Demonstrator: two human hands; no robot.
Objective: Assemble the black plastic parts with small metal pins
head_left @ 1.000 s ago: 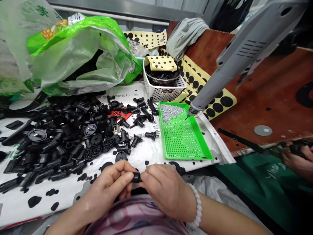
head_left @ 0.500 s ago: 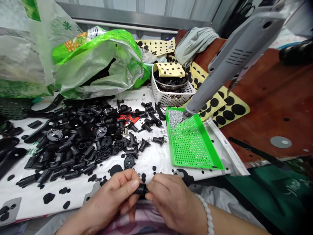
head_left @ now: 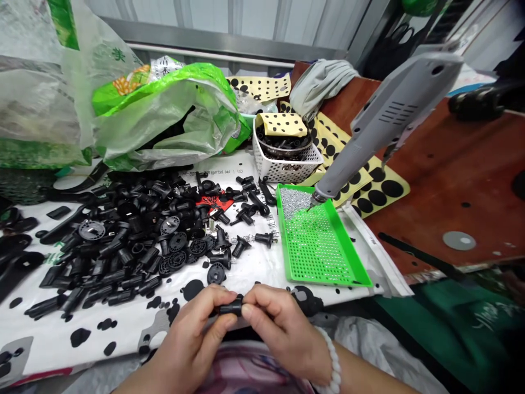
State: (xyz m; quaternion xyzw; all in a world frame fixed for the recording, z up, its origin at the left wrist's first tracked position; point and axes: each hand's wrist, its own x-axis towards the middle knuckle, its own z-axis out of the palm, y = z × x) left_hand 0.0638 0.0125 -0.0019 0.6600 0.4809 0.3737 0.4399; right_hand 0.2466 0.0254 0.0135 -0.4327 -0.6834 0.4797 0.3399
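Between my two hands is a small black cylindrical plastic part (head_left: 232, 308), held level near the front edge of the table. My left hand (head_left: 199, 323) grips its left end between thumb and fingers. The right end is pinched by the thumb and fingers of my right hand (head_left: 283, 328), which wears a white bead bracelet on the wrist. My fingertips hide both ends of the part. Just beyond my left hand lies a round black disc with slots (head_left: 216, 273). A large heap of similar black plastic parts (head_left: 123, 246) spreads to the left.
A green perforated tray (head_left: 365, 268) holds small silvery pieces at its far left corner. A grey electric screwdriver (head_left: 361, 137) slants down, its bit over the tray. Behind are a white basket (head_left: 283, 169), yellow sticker sheets (head_left: 385, 189) and a green plastic bag (head_left: 172, 131).
My fingers have shifted on the black part; my right thumb now shows against its end and more of my left thumb is extended. The camera view has tilted slightly.
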